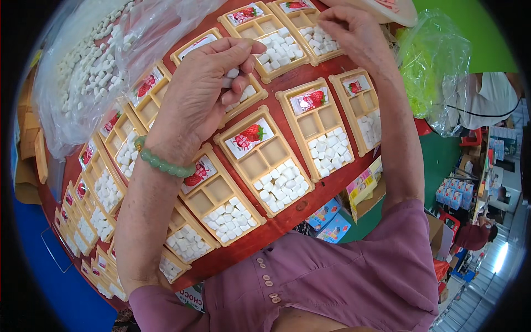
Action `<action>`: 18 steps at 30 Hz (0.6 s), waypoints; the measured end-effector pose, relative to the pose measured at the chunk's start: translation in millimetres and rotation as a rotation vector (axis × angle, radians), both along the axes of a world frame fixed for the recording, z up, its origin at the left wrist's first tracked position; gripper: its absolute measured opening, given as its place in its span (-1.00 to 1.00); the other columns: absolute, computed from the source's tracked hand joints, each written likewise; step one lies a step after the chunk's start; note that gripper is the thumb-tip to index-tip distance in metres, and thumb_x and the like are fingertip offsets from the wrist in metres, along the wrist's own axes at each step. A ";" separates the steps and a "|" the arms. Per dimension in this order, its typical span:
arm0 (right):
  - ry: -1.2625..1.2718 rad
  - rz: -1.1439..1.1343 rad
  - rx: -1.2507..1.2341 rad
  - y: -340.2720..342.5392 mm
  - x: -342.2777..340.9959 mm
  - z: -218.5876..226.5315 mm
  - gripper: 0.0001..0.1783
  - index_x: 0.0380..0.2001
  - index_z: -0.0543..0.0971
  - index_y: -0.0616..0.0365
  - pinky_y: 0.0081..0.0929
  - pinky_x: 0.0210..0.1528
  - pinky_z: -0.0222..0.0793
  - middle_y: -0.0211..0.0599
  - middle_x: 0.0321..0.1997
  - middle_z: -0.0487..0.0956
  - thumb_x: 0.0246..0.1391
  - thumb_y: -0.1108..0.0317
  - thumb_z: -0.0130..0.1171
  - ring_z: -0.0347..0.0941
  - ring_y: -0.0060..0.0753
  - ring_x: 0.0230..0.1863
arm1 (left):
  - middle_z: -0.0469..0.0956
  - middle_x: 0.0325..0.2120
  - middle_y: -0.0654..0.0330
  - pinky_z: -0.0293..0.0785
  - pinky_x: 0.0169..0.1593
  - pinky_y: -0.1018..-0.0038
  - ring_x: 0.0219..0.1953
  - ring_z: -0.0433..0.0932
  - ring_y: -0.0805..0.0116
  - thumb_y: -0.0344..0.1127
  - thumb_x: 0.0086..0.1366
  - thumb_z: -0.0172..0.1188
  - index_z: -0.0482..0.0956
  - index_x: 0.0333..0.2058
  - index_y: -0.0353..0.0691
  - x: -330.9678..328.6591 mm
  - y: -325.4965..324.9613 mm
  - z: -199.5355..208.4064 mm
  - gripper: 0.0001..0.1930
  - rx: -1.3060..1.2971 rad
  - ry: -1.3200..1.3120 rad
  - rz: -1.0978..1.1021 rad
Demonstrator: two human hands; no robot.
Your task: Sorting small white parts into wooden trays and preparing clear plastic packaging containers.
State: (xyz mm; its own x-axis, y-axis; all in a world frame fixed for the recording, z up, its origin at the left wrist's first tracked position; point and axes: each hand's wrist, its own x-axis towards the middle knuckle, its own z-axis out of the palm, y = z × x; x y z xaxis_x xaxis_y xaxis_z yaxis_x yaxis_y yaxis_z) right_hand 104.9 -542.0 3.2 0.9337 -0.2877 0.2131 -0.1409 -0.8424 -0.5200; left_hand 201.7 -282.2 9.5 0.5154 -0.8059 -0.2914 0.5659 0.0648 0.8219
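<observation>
My left hand [218,69] is curled above the middle trays, with small white marshmallows [233,72] held in its bent fingers. A green bead bracelet [166,164] circles that wrist. My right hand [357,30] is at the far right, its fingers drawn together over a beige compartment tray [303,22]. Whatever its fingertips may hold is too small to tell. Below it in that tray lie white marshmallows [322,42]. Nearer me stands another beige tray [225,145], with a strawberry-print sachet [250,138], two bare small compartments and a heap of marshmallows [280,186].
Rows of similar trays [102,180] cover the red table [293,213]. A clear plastic bag [52,119] with loose marshmallows lies far left. A pale bowl [406,14] and a clear bag with something yellow-green [428,72] are far right. An open carton [370,202] stands below the table edge.
</observation>
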 end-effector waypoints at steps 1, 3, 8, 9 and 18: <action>-0.048 -0.027 0.004 -4.1 -0.2 -0.6 -0.76 -0.20 0.58 0.26 -0.58 -0.27 0.35 -0.37 -0.37 0.59 0.18 0.30 0.17 0.43 -0.58 -0.36 | 0.44 -0.51 0.39 0.12 -0.65 0.79 -0.62 0.32 0.74 -0.27 0.40 0.09 0.50 -0.11 -0.40 -0.1 0.0 0.2 -0.73 0.004 0.002 0.000; -0.059 -0.023 -0.030 -7.4 0.0 -2.2 -0.76 -0.19 0.58 0.25 -0.59 -0.24 0.36 -0.38 -0.35 0.59 0.18 0.31 0.17 0.44 -0.58 -0.33 | 0.44 -0.51 0.39 0.12 -0.65 0.79 -0.62 0.32 0.74 -0.27 0.40 0.09 0.50 -0.11 -0.40 -0.6 0.2 0.0 -0.73 0.006 -0.001 0.001; 0.002 -0.006 -0.048 -8.7 3.1 -1.8 -0.78 -0.19 0.58 0.25 -0.59 -0.21 0.37 -0.39 -0.30 0.60 0.16 0.35 0.18 0.46 -0.58 -0.28 | 0.44 -0.51 0.38 0.12 -0.65 0.79 -0.61 0.33 0.74 -0.27 0.40 0.08 0.50 -0.11 -0.40 -1.5 0.3 -1.6 -0.73 0.009 -0.010 -0.007; -0.024 -0.017 -0.016 -9.5 4.2 -2.8 -0.80 -0.22 0.58 0.26 -0.58 -0.21 0.37 -0.39 -0.33 0.59 0.15 0.36 0.19 0.46 -0.58 -0.29 | 0.44 -0.51 0.38 0.12 -0.65 0.80 -0.61 0.33 0.74 -0.27 0.40 0.08 0.50 -0.12 -0.40 -2.1 -0.2 -0.6 -0.73 0.013 -0.012 -0.005; 0.020 -0.011 -0.043 0.3 8.6 2.9 -0.85 -0.32 0.56 0.27 -0.60 -0.29 0.33 -0.47 -0.46 0.54 0.12 0.38 0.20 0.40 -0.63 -0.40 | 0.43 -0.51 0.37 0.12 -0.65 0.80 -0.61 0.33 0.74 -0.27 0.40 0.08 0.51 -0.12 -0.40 -2.1 0.9 -0.4 -0.74 0.010 -0.005 0.001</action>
